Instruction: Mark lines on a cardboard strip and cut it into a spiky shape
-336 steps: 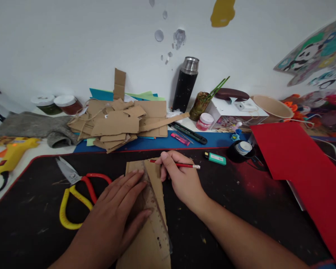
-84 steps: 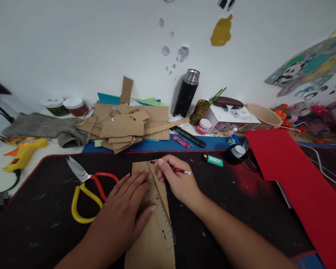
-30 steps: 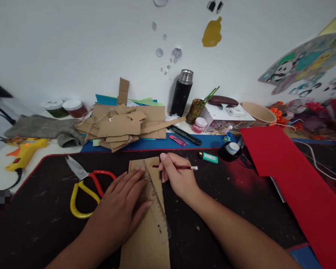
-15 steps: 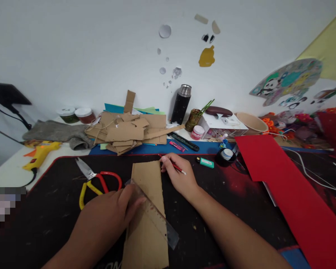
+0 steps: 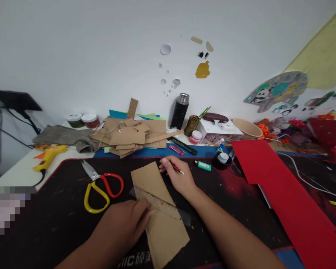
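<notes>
A strip of brown cardboard (image 5: 168, 235) lies tilted on the dark mat, its lower end turned to the right. Across it rests a clear plastic ruler (image 5: 165, 206). My left hand (image 5: 128, 220) is closed on the ruler's left part, fingers pressed together over the cardboard's left edge. By the cardboard's top right corner, my right hand (image 5: 177, 172) pinches a thin red pencil (image 5: 179, 170), its pale end sticking out to the right. Scissors (image 5: 100, 186) with one red and one yellow handle lie spread to the left of the cardboard.
Cardboard scraps (image 5: 128, 136) are heaped at the back, beside a black thermos (image 5: 180, 112). A yellow glue gun (image 5: 49, 157) lies at the left. Red card (image 5: 280, 186) covers much of the right side. A green lighter (image 5: 203, 165) and a black utility knife (image 5: 183, 145) lie behind my right hand.
The cardboard has rotated, its lower end swinging right. My left hand and the ruler have shifted right and down, and the ruler lies flatter. My right hand keeps the pencil near the same corner.
</notes>
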Action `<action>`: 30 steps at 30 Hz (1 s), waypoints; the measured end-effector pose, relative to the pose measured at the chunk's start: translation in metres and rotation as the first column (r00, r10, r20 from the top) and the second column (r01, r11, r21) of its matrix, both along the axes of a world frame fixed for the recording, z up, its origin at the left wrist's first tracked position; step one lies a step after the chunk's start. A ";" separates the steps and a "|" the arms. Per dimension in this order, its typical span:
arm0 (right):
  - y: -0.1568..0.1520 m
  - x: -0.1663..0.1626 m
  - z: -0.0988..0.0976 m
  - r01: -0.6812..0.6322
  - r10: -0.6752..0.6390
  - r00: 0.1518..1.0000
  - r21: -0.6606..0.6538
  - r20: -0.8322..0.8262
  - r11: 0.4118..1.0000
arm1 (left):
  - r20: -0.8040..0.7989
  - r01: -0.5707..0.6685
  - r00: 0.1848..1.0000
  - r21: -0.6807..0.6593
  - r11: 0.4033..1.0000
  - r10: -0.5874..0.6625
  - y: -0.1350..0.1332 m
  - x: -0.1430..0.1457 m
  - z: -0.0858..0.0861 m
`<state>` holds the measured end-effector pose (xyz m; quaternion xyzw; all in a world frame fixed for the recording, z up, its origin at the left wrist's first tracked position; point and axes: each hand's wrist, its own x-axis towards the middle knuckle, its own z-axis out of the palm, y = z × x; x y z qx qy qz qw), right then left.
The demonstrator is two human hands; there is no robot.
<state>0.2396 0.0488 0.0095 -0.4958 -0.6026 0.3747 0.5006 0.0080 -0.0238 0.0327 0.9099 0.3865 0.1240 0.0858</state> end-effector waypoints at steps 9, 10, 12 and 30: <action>0.001 -0.004 -0.003 -0.136 0.124 0.987 -0.122 -0.101 0.983 | 0.283 0.158 0.937 0.175 0.972 -0.203 0.001 0.004 -0.007; 0.001 -0.004 -0.004 -0.131 0.114 0.986 -0.137 -0.122 0.982 | 0.274 0.120 0.945 0.211 0.970 -0.177 0.003 0.003 -0.007; 0.002 -0.004 -0.005 -0.117 0.094 0.984 -0.155 -0.152 0.981 | 0.229 0.072 0.964 0.251 0.965 -0.131 0.006 0.002 -0.009; 0.003 -0.004 -0.002 -0.117 0.085 0.980 -0.181 -0.178 0.977 | 0.113 0.131 0.980 0.266 0.955 -0.166 0.023 -0.009 -0.013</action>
